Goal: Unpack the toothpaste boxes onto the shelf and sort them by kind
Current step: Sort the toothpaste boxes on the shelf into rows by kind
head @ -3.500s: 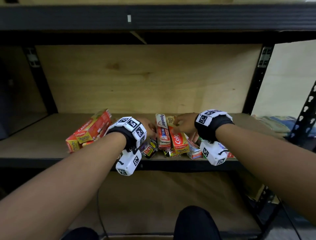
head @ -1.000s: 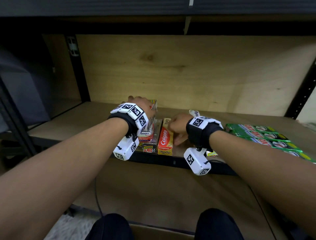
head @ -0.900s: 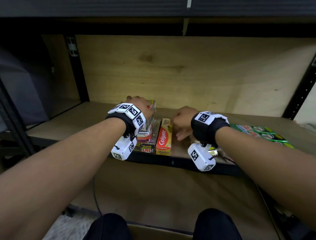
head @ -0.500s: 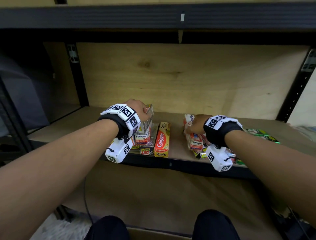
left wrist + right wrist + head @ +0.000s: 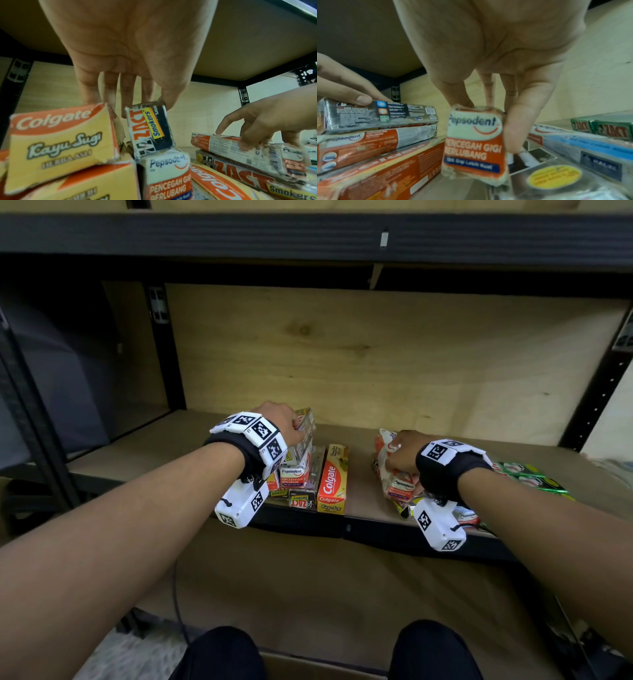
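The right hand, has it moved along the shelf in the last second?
Yes. The right hand moved rightward, away from the orange Colgate box, which it was beside, carrying a white-and-red Pepsodent box.

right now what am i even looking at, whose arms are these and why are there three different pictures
These are a person's two bare arms, each wearing a wrist strap with a small camera. The wide picture comes from a camera on the person's head, looking down at a wooden shelf. The other two come from the wrist cameras, looking along each palm at the fingers.

Toothpaste boxes lie on the shelf: a pile at the left with an orange Colgate box beside it, and green boxes at the far right.

The left hand grips a dark Zact box on top of the left pile. The right hand grips a red and white Pepsodent box by its top end.
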A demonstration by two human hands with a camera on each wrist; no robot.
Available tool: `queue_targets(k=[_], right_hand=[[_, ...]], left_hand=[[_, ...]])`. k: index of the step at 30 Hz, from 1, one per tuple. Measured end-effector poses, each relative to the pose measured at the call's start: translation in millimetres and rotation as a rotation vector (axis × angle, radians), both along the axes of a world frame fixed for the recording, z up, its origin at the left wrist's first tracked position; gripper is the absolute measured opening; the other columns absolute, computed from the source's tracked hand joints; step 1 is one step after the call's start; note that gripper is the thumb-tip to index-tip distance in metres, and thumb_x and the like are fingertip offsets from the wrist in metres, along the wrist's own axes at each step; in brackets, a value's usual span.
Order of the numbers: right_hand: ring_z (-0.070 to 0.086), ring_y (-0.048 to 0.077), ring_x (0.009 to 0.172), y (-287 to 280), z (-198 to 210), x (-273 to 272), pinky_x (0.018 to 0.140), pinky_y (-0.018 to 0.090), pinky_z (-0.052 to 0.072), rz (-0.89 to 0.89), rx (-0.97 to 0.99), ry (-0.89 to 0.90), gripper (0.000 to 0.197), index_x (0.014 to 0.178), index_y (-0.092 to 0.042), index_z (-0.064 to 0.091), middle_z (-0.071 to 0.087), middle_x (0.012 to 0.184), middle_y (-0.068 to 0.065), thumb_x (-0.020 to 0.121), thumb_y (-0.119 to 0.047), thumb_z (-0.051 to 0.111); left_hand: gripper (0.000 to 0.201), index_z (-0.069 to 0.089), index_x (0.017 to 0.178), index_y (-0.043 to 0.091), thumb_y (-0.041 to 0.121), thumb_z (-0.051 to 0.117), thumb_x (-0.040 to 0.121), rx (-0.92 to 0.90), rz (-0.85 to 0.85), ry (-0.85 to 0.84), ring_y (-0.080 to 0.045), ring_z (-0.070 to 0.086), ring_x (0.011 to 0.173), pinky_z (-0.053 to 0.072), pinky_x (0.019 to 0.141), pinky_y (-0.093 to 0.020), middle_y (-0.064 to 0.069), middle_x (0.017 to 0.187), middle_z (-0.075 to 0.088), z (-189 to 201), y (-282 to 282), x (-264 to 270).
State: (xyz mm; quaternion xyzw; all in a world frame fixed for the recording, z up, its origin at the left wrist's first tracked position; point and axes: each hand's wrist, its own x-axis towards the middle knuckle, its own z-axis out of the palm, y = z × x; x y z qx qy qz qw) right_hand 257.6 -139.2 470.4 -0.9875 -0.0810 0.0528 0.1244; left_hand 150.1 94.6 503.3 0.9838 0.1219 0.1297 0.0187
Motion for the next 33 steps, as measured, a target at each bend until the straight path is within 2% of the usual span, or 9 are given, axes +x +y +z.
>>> queue_targets(k=[3,6,12,15,20,25,28,30,33], right_hand=[[0.071,0.037,0.073,6.6,15.0,-29.8,0.068,0.057,0.058,0.023,0.130,0.024,0.040,0.100,-0.011,0.062,0.067,0.088,0.014,0.065,-0.031,0.063],[0.068,0.028,0.075,7.3,18.1,-40.2,0.066,0.044,0.060,0.058,0.198,0.052,0.036,0.106,-0.008,0.059,0.063,0.086,0.008,0.073,-0.019,0.069],[0.069,0.032,0.079,12.0,4.5,-56.7,0.071,0.047,0.060,0.133,0.083,-0.022,0.046,0.120,-0.020,0.052,0.063,0.106,0.008,0.075,-0.031,0.062],[0.069,0.030,0.073,14.7,-0.7,-61.5,0.068,0.047,0.060,0.142,0.068,0.000,0.043,0.115,-0.021,0.050,0.062,0.098,0.007,0.075,-0.027,0.064],[0.070,0.031,0.084,15.4,-13.6,-61.3,0.074,0.047,0.060,0.171,0.069,0.081,0.048,0.115,-0.014,0.059,0.067,0.104,0.011,0.073,-0.031,0.072],[0.070,0.030,0.087,4.1,-2.8,-57.0,0.080,0.045,0.059,0.139,0.055,0.100,0.028,0.104,-0.013,0.064,0.070,0.097,0.009,0.091,-0.037,0.058],[0.063,0.028,0.077,-11.7,-8.6,-29.6,0.077,0.040,0.057,0.080,-0.131,-0.064,0.024,0.093,-0.029,0.057,0.067,0.099,0.003,0.078,-0.047,0.050],[0.058,0.025,0.077,-18.7,-13.4,-30.0,0.080,0.034,0.054,0.094,-0.204,-0.042,0.026,0.090,-0.029,0.056,0.064,0.096,0.002,0.074,-0.049,0.054],[0.061,0.026,0.087,-19.8,-16.6,-53.6,0.084,0.034,0.053,0.074,-0.262,-0.026,0.044,0.108,-0.025,0.058,0.065,0.107,0.005,0.079,-0.058,0.053]], left_hand=[[0.035,0.072,0.107,0.022,0.046,0.058,0.085,0.003,-0.010,0.004,-0.024,0.066,0.090,0.058,0.080,-0.034,-0.001,0.103,0.072,-0.8,0.3,0.6],[0.035,0.072,0.106,0.022,0.045,0.057,0.086,0.006,-0.020,0.004,-0.024,0.067,0.090,0.058,0.076,-0.032,-0.002,0.102,0.072,-1.2,0.6,0.9],[0.034,0.071,0.110,0.025,0.045,0.058,0.086,0.018,-0.039,-0.003,-0.024,0.066,0.091,0.057,0.077,-0.031,-0.001,0.106,0.070,-2.6,1.7,4.1],[0.033,0.070,0.111,0.025,0.045,0.059,0.087,0.031,-0.048,0.007,-0.024,0.065,0.093,0.057,0.079,-0.033,-0.001,0.108,0.070,-2.2,1.1,6.0],[0.034,0.071,0.113,0.026,0.044,0.059,0.088,0.063,-0.047,-0.016,-0.023,0.065,0.095,0.055,0.077,-0.029,0.001,0.110,0.070,-2.2,1.6,5.5],[0.033,0.071,0.112,0.025,0.045,0.056,0.089,0.108,-0.073,-0.039,-0.024,0.065,0.091,0.052,0.069,-0.027,-0.001,0.108,0.070,-5.1,-1.8,0.3],[0.034,0.071,0.111,0.027,0.046,0.053,0.090,0.147,-0.086,-0.035,-0.025,0.065,0.092,0.051,0.070,-0.027,-0.001,0.112,0.069,-7.1,-7.5,-1.3],[0.035,0.071,0.111,0.029,0.048,0.052,0.089,0.156,-0.084,-0.053,-0.025,0.065,0.092,0.051,0.071,-0.028,0.000,0.112,0.069,-10.3,-9.7,-3.1],[0.037,0.070,0.114,0.029,0.049,0.050,0.090,0.160,-0.076,-0.065,-0.023,0.066,0.090,0.047,0.068,-0.025,0.001,0.110,0.070,-12.3,-9.8,-7.1]])
